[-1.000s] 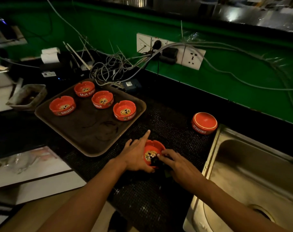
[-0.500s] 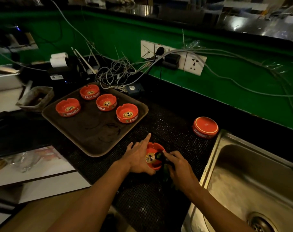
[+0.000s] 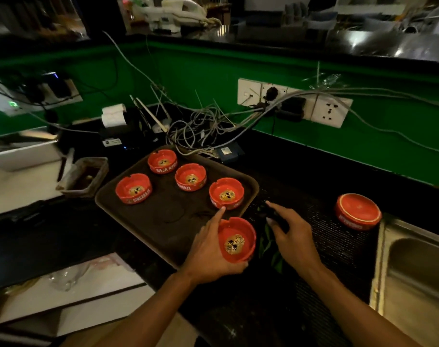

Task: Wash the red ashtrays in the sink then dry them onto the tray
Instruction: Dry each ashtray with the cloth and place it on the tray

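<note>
My left hand [image 3: 208, 249] grips a red ashtray [image 3: 237, 240] upright, over the near right corner of the brown tray [image 3: 163, 216]. Several more red ashtrays stand on that tray, the nearest [image 3: 226, 193] just beyond my left index finger. My right hand [image 3: 292, 236] is beside the held ashtray, fingers closed on a dark green cloth [image 3: 271, 246] that hangs under it. One ashtray [image 3: 357, 211] lies upside down on the black mat next to the steel sink [image 3: 413, 276].
A tangle of cables [image 3: 200, 126] and wall sockets [image 3: 293, 101] lie behind the tray against the green wall. A receipt printer [image 3: 115, 123] and a small rectangular dish [image 3: 84, 176] sit at the left. A white surface runs along the near left.
My left hand has lifted the ashtray off the mat and carried it left toward the tray. My right hand has come out of the ashtray with the cloth.
</note>
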